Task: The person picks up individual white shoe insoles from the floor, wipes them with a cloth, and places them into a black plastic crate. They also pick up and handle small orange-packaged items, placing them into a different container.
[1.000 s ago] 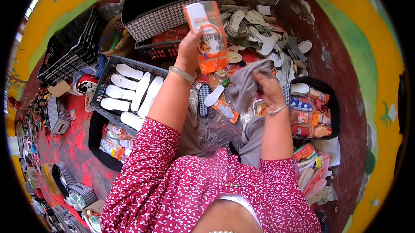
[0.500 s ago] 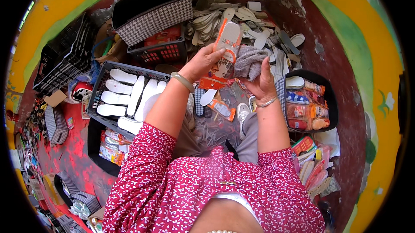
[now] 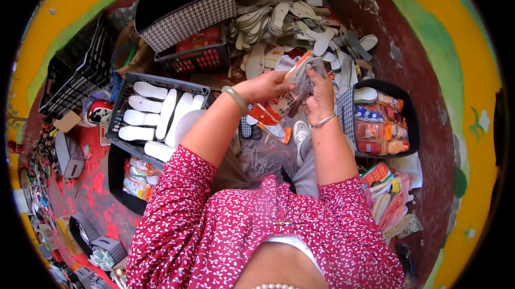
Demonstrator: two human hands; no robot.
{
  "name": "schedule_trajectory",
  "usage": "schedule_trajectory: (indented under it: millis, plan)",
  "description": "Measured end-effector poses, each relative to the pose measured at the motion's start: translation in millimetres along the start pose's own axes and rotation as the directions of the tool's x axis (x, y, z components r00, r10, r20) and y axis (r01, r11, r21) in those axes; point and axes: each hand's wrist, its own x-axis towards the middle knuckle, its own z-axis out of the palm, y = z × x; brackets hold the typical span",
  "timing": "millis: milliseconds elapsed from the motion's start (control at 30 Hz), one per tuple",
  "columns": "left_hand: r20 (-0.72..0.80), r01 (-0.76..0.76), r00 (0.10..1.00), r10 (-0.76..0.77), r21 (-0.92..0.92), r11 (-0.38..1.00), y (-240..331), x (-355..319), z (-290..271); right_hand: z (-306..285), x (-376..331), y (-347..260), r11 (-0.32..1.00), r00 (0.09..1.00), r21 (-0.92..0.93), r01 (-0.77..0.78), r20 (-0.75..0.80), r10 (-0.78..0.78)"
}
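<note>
Over the floor between my knees, my left hand [image 3: 268, 86] grips an orange-and-clear plastic package [image 3: 279, 105]; in it a pale insole partly shows. My right hand [image 3: 322, 90] is closed on a fuzzy grey cloth [image 3: 304, 82] and presses it against the package's right side. The cloth covers much of the package's upper part. Below my hands, a dark checked slipper or insole [image 3: 246, 129] lies on the floor next to another orange package [image 3: 281, 132].
A grey crate [image 3: 115, 136] of white insoles stands at left, above a black bin [image 3: 119, 184] of packages. At right is a checked bin [image 3: 347, 120] of packed goods. Loose insoles [image 3: 279, 18] are heaped ahead, beside a houndstooth box [image 3: 193, 15] on a black crate [image 3: 196, 62].
The package has tipped from facing up to a steeper slant and come slightly lower. The grey cloth in my right hand has moved across onto it.
</note>
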Motion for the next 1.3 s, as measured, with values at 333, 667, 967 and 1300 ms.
schedule_trajectory:
  millis: [333, 667, 967, 1300]
  plan:
    - [0.035, 0.108, 0.993, -0.112, 0.108, 0.988, -5, -8, -9, -31, 26, -42, 0.993, 0.996, 0.082, 0.088, -0.012, -0.087]
    - [0.129, 0.151, 0.979, -0.156, 0.049, 0.987, -7, -10, -16, -12, 7, -17, 0.629, 0.951, -0.735, 0.254, 0.307, -0.026]
    - [-0.266, -0.27, 0.96, 0.086, -0.804, 0.531, -15, -10, -28, -37, 31, -24, 0.911, 0.889, -0.341, 0.234, -0.304, -0.342]
    - [-0.452, -0.406, 0.891, 0.038, -0.756, 0.514, -15, 17, 21, -10, 17, 9, 0.858, 0.891, -0.425, 0.287, -0.21, -0.402]
